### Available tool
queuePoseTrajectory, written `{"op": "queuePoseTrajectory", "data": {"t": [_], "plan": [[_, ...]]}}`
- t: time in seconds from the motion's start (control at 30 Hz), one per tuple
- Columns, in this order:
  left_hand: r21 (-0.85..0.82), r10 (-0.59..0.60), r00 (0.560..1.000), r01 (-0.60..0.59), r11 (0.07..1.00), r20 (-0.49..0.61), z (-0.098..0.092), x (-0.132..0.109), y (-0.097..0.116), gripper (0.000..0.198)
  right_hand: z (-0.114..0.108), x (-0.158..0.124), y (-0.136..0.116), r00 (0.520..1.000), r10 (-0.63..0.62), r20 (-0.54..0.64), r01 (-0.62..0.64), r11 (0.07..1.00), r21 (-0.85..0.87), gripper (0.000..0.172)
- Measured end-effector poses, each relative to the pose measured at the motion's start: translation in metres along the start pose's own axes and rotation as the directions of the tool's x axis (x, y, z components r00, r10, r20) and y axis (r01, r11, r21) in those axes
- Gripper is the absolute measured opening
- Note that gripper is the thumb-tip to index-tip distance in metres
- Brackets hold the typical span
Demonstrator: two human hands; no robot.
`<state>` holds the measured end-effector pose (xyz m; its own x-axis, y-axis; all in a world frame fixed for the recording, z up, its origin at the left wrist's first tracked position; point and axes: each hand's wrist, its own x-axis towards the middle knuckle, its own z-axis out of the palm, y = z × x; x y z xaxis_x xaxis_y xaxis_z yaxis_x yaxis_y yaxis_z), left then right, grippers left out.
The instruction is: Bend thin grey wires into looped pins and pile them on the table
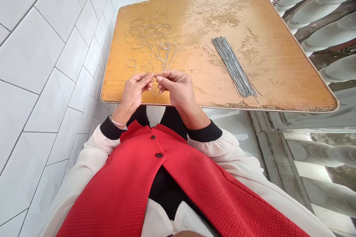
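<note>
My left hand (135, 88) and my right hand (179, 87) meet over the near left edge of the table. Both are closed in a pinch, thumbs against forefingers, on a thin metal wire (152, 89). Most of that wire is hidden by my fingers, so its exact shape is unclear. Just beyond my hands lie several wires with looped ends (166, 54). Farther back is a loose tangle of curled wires (151, 31). To the right, a bundle of straight grey wires (235, 67) lies at a slant, with a few single ones beside it.
The wooden table (194, 81) has a worn, peeling surface and rounded corners. A white tiled wall (63, 55) runs close along the left. White balusters (328, 37) stand along the right side.
</note>
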<state>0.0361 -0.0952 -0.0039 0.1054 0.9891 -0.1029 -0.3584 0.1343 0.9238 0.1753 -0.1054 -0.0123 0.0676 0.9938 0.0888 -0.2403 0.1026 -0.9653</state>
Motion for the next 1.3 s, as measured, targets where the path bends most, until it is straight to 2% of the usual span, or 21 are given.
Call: {"op": "queuePoseTrajectory", "data": {"t": [0.13,0.27,0.43,0.7,0.97,1.13,1.3], "plan": [[0.05,-0.004,0.998,0.0,0.999,0.066,-0.006,0.001,0.001,0.013,-0.002,0.003,-0.002,0.999,0.041,0.019,-0.042,0.999,0.021,0.022],[0.114,-0.002,0.999,-0.002,0.993,0.038,-0.013,0.003,0.012,0.017,-0.006,0.006,-0.006,0.998,0.065,0.018,-0.065,0.998,-0.014,0.023],[0.14,0.034,0.995,-0.046,0.989,0.091,-0.011,0.005,0.017,0.016,-0.007,0.007,-0.007,0.997,0.065,0.033,-0.064,0.997,-0.03,0.025],[0.087,0.004,1.0,-0.005,0.996,0.011,-0.002,0.003,0.006,0.014,-0.006,0.007,-0.001,0.993,0.08,0.088,-0.088,0.993,0.084,0.024],[0.063,-0.05,0.999,0.049,0.997,0.01,-0.001,0.002,0.007,0.013,-0.008,0.005,-0.004,0.991,0.096,0.09,-0.105,0.989,0.103,0.023],[0.012,-0.041,0.999,0.041,0.999,0.02,-0.001,0.001,0.008,0.013,-0.005,0.003,-0.006,0.988,0.124,0.086,-0.136,0.979,0.151,0.018],[0.022,-0.06,0.998,0.06,0.998,0.001,0.003,-0.001,0.005,0.015,-0.003,0.003,-0.007,0.99,0.115,0.078,-0.124,0.984,0.124,0.019]]}}
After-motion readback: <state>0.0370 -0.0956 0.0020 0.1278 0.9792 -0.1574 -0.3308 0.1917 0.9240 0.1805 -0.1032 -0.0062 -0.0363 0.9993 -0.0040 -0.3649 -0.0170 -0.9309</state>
